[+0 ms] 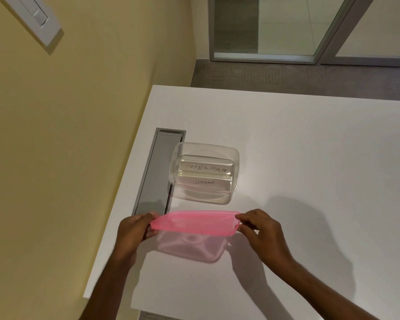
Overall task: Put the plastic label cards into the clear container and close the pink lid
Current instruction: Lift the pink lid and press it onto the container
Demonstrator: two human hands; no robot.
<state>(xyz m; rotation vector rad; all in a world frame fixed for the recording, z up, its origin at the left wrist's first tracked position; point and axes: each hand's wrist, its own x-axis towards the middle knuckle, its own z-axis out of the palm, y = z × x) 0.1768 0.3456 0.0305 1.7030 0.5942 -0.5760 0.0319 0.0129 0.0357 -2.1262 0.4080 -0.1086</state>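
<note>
1. Cards: two plastic label cards lie inside the clear container, one marked SUPERMAN at the far side, one marked ELEPHANT nearer the camera. No other cards visible on the tabletop, so the loading step looks done, as far as this view shows.
2. Container: sits open on the tabletop, just right of the grey cable-tray cover set into the surface. No lid on it yet.
3. Pink lid: held up off the tabletop, nearer the camera than the container and apart from it. Its pink-tinted shadow falls on the surface below it.
4. Left hand: grip closed on the lid's left edge, thumb over the top and fingers underneath.
5. Right hand: grip pinched shut on the lid's right end with the fingertips.
6. Left to do: carry the lid forward over the container, line it up with the rim, press it down all round. Closing not started.
7. Watch-out, a judgement: the lid looks thin and flexible, so the corners may need separate presses to seat.
</note>
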